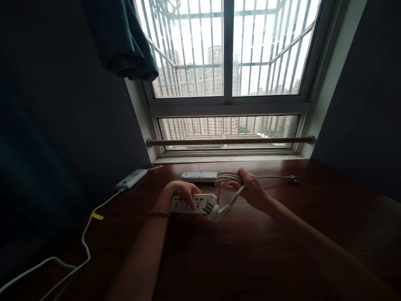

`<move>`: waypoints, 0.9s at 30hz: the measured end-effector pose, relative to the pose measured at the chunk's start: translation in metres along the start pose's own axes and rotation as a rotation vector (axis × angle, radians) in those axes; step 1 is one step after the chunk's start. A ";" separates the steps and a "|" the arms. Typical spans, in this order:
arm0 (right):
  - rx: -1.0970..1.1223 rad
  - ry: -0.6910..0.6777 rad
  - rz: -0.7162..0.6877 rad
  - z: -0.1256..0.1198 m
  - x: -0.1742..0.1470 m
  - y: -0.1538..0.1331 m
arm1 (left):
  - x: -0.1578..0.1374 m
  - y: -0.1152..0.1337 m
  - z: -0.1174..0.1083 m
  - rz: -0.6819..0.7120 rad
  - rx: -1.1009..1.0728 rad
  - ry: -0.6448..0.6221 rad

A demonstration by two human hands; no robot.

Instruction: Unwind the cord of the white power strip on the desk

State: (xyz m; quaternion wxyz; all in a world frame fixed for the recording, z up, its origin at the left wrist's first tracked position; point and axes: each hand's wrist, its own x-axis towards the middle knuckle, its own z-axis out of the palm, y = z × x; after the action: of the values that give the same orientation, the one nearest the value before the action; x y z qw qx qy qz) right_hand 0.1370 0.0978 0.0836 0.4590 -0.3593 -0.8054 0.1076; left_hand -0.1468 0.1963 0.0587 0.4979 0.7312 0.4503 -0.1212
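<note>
Our left hand (pixel 181 193) clasps the white power strip (pixel 193 204) just above the wooden desk (pixel 250 251); our right hand (pixel 252 190) grips its coiled cable (pixel 226 179), plug (pixel 214 211) dangling beside the strip.

Table (pixel 282 251): extends from the viewer to the window (pixel 228 83) at its far edge.
Power strip (pixel 192 204): centre of the table, under the left hand (pixel 180 194).
Coiled cable (pixel 227 179): above the table, right of the power strip, in the right hand (pixel 252 190).
Plug (pixel 214 211): at the right end of the power strip, below the coiled cable.
Second power strip (pixel 199 176): on the table behind the first, near the far edge.
Second plug (pixel 293 179): on the table, right of the right hand, near the far edge.
Power bank (pixel 130 179): far left corner of the table.
Power bank cord (pixel 86 242): runs from the power bank along the left edge toward the viewer.
Rod (pixel 230 141): across the window, above the far edge.
Curtain (pixel 122 37): upper left of the window.
</note>
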 end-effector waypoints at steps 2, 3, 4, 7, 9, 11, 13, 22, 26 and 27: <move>-0.003 -0.002 0.015 0.004 -0.001 0.002 | 0.001 0.001 0.001 -0.009 0.023 -0.005; -0.004 -0.004 0.024 0.005 -0.001 0.003 | 0.002 0.000 0.001 -0.012 0.034 -0.006; -0.004 -0.007 0.035 0.007 -0.001 0.004 | 0.004 0.000 0.000 -0.012 0.045 -0.005; 0.008 -0.037 0.053 0.010 -0.003 0.005 | 0.007 -0.004 -0.001 -0.006 0.077 0.003; 0.020 -0.063 0.045 0.012 -0.004 0.005 | 0.010 -0.006 -0.001 -0.004 0.093 0.010; 0.024 -0.083 0.035 0.013 -0.004 0.004 | 0.011 -0.008 -0.001 -0.005 0.101 0.012; 0.023 -0.101 0.035 0.014 -0.005 0.003 | 0.011 -0.009 0.000 -0.013 0.102 0.008; 0.015 -0.110 0.039 0.020 -0.006 0.013 | 0.011 -0.009 0.002 -0.067 0.134 0.004; -0.023 -0.078 -0.003 0.024 -0.006 0.023 | 0.012 -0.009 0.001 -0.094 0.173 0.051; -0.028 -0.072 -0.001 0.024 -0.006 0.025 | 0.012 -0.009 0.002 -0.100 0.179 0.060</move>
State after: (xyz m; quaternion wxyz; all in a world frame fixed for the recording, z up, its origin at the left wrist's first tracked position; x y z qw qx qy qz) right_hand 0.1308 0.1150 0.0535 0.4248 -0.3613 -0.8228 0.1091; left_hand -0.1469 0.2024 0.0447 0.4101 0.7528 0.4883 -0.1636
